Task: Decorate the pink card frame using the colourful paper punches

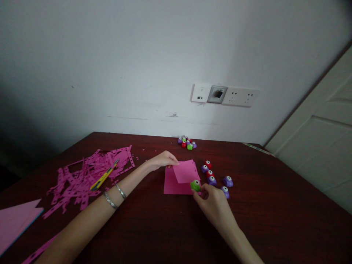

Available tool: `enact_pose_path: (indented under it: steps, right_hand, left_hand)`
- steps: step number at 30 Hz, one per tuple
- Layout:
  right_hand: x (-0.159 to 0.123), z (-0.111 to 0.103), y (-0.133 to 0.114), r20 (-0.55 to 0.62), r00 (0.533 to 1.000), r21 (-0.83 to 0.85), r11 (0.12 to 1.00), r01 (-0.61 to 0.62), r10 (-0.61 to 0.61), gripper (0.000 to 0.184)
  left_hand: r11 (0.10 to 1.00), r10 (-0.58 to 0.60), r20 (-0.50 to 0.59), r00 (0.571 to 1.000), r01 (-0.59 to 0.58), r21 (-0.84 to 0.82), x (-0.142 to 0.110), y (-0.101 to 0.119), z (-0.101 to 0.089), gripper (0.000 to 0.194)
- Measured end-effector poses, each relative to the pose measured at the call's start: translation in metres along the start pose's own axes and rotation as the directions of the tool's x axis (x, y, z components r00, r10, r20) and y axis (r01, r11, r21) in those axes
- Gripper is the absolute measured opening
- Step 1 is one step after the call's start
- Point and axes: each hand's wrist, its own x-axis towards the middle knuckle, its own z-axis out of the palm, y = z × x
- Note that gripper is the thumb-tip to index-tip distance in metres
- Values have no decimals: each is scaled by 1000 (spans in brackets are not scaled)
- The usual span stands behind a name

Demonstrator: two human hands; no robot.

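My left hand (162, 160), with bracelets on its wrist, pinches the upper left corner of a small pink paper sheet (185, 172). That sheet is raised at a tilt over a larger pink sheet (171, 187) on the table. Between the thumb and fingers of my right hand (216, 202) is a small green craft punch (195, 185) with a white and dark round top. The punch sits at the small sheet's lower right corner; whether paper is in its slot I cannot tell. Small cut-outs show along the sheet's right edge. Purple punches (224, 191) stand just beyond my right hand.
Red and purple punches (211, 180) form a row right of the paper. More punches (189, 146) cluster near the wall. A yellow utility knife (103, 178) rests on pink paper scraps (74, 183) at left. Pink sheets (16, 223) lie at the near left edge.
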Motion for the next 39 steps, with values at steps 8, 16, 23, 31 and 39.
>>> enact_pose_path:
  steps: [8, 16, 23, 31, 39]
  right_hand:
    - [-1, 0, -1, 9, 1000, 15, 1000, -2, 2, 23]
    - [0, 0, -2, 9, 1000, -12, 1000, 11, -11, 23]
    - [-1, 3, -1, 32, 999, -3, 1000, 2, -2, 23]
    - [-2, 7, 0, 27, 1000, -48, 999, 3, -1, 22]
    - [-2, 11, 0, 47, 999, -87, 996, 18, -14, 24]
  left_hand:
    - [1000, -4, 12, 1000, 4, 9, 2, -4, 0, 20]
    - [1000, -16, 16, 1000, 16, -2, 5, -4, 4, 19]
    - [999, -43, 15, 999, 43, -10, 4, 0, 12, 21]
    - [999, -42, 42, 998, 42, 5, 7, -6, 15, 20]
    - [998, -48, 44, 998, 46, 46, 8, -9, 17, 22]
